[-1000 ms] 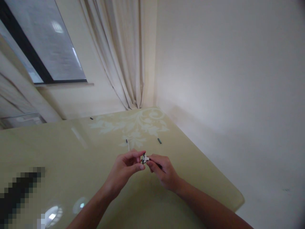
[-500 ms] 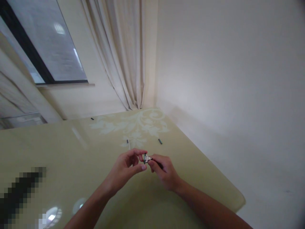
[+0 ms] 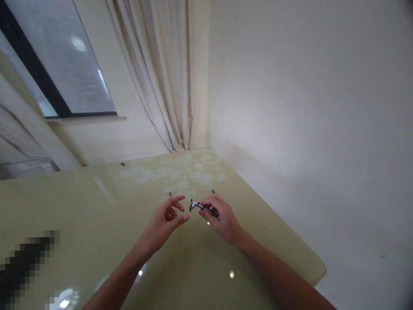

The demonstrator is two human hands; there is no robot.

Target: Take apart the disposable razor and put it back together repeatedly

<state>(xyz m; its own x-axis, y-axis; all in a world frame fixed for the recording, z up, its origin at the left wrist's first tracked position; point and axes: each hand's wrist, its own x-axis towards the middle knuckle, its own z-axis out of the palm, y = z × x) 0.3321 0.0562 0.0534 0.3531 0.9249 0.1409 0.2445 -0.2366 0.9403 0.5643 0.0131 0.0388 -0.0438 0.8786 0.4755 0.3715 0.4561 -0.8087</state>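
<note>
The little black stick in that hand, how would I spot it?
Find the glossy yellow-green table with its pale leaf pattern. Over it, the right hand pinches a slim black-and-silver razor-like tool. Unlike the tiny dark bits lying on the table, it is longer and held up.

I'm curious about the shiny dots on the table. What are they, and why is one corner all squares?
Head view: the dots are lights reflected in the glossy table; the lower-left patch is pixelated out; the small dark tool in the right hand looks soft.
</note>
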